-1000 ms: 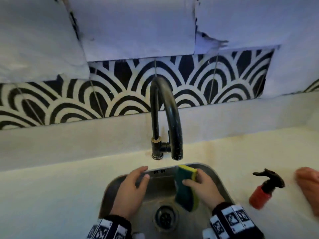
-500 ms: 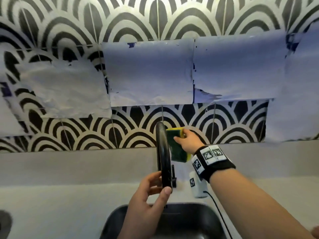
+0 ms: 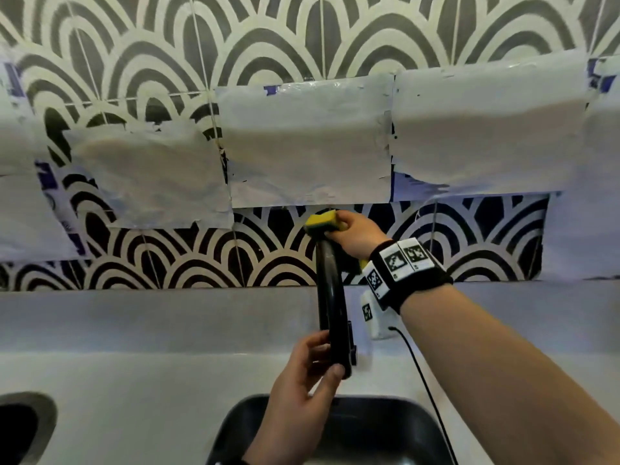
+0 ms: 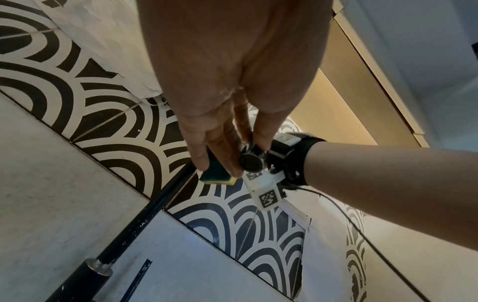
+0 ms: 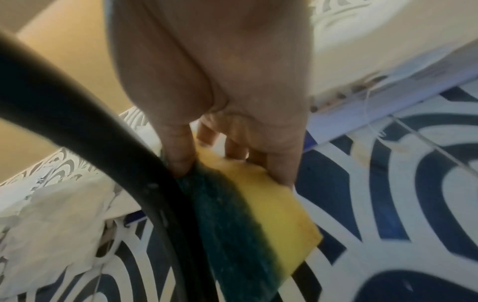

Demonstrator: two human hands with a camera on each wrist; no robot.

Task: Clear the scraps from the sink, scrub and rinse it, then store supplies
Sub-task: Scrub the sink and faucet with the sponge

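Observation:
The black arched faucet [image 3: 330,297] rises over the dark sink [image 3: 385,427] at the bottom of the head view. My left hand [image 3: 327,357] grips the spout's lower end between thumb and fingers; in the left wrist view the fingers [image 4: 222,151] close round the spout tip [image 4: 250,162]. My right hand [image 3: 337,228] holds a yellow and green sponge [image 3: 321,222] against the top of the arch. In the right wrist view the sponge [image 5: 258,214] lies with its green side on the faucet [image 5: 103,143].
White paper sheets [image 3: 302,146] are taped over the black-and-white tiled backsplash [image 3: 167,256]. A pale counter [image 3: 134,397] surrounds the sink. A dark rounded opening [image 3: 20,424] sits at the far left. A cable [image 3: 426,380] hangs from my right wrist.
Both hands left the sink basin. The right hand lifted the sponge up to the faucet's arch and the left hand took hold of the spout end. The view tilted upward.

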